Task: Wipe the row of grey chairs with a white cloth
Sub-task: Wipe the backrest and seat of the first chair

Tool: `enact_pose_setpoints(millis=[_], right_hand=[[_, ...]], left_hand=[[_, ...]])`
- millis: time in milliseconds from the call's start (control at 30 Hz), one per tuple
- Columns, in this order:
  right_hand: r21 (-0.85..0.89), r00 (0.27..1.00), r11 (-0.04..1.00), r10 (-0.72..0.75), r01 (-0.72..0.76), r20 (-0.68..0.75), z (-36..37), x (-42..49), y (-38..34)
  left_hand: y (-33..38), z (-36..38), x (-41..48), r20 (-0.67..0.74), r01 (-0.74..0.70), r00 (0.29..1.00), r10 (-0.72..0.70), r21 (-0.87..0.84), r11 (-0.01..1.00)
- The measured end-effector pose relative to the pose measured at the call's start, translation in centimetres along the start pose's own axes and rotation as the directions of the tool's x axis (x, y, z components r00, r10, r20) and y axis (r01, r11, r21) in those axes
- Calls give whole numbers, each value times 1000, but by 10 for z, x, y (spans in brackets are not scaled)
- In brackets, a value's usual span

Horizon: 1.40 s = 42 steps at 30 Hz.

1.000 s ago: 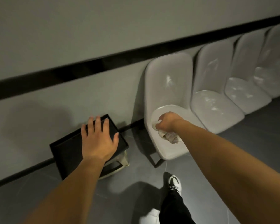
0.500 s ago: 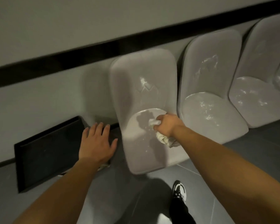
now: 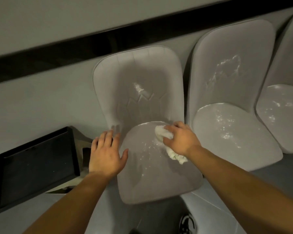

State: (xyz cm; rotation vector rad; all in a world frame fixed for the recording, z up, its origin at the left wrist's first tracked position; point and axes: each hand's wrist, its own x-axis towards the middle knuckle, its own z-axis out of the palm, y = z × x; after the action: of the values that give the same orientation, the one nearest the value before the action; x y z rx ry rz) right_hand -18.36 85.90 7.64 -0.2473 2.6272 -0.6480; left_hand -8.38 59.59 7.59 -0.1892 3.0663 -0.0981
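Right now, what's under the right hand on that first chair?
A bunched white cloth sits under the right hand, pressed on the first chair's seat, its ends sticking out at either side. The seat patch directly beneath is covered.

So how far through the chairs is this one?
Nothing looks finished yet. In hand: the right hand presses the cloth on the left chair's seat, which shows white specks, as does its back; the left hand is spread open at that seat's left edge. Left: the middle chair and the right chair both carry white smears on seat and back.
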Motion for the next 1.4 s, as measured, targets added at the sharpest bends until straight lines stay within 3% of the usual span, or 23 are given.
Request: enact_pose_setpoints(millis=[133, 233, 333, 433, 500, 567, 767, 867, 967, 1133, 1200, 1300, 1400], right_hand=[[-7, 988, 997, -82, 82, -131, 42, 40, 11], [5, 938, 986, -155, 164, -310, 70, 81, 7], [-31, 761, 945, -281, 325, -585, 85, 126, -3], [-20, 596, 892, -318, 451, -737, 83, 172, -16], [-134, 405, 845, -380, 518, -832, 74, 206, -29], [-224, 248, 822, -399, 524, -883, 63, 237, -44], [-410, -2, 829, -442, 381, -897, 66, 290, -61], [-483, -63, 803, -494, 350, -867, 103, 301, -54], [-520, -48, 760, -547, 389, -836, 138, 309, -46], [-606, 13, 639, -693, 473, -720, 189, 303, -24], [-629, -31, 598, -712, 497, -701, 180, 298, -17], [-586, -183, 627, -587, 514, -789, 128, 286, -35], [-394, -198, 724, -344, 567, -918, 61, 269, -87]], left_hand=[[-18, 45, 30, -84, 169, 980, -178, -105, 980], [-32, 74, 61, -200, 169, 960, -197, -146, 975], [-43, 97, 102, -324, 168, 920, -219, -180, 969], [-49, 115, 142, -432, 157, 871, -236, -210, 965], [-53, 126, 167, -502, 112, 842, -199, -199, 974], [-60, 136, 189, -539, 86, 824, -172, -180, 980], [-69, 155, 228, -683, 24, 696, -222, -287, 958], [-61, 158, 230, -675, 0, 665, -319, -428, 904], [-60, 154, 228, -599, 25, 717, -356, -489, 872], [-60, 156, 226, -624, -10, 681, -383, -531, 847], [-60, 159, 227, -629, -12, 671, -392, -538, 843], [-61, 160, 228, -622, -9, 684, -381, -529, 848], [-60, 163, 228, -626, -20, 687, -369, -523, 852]])
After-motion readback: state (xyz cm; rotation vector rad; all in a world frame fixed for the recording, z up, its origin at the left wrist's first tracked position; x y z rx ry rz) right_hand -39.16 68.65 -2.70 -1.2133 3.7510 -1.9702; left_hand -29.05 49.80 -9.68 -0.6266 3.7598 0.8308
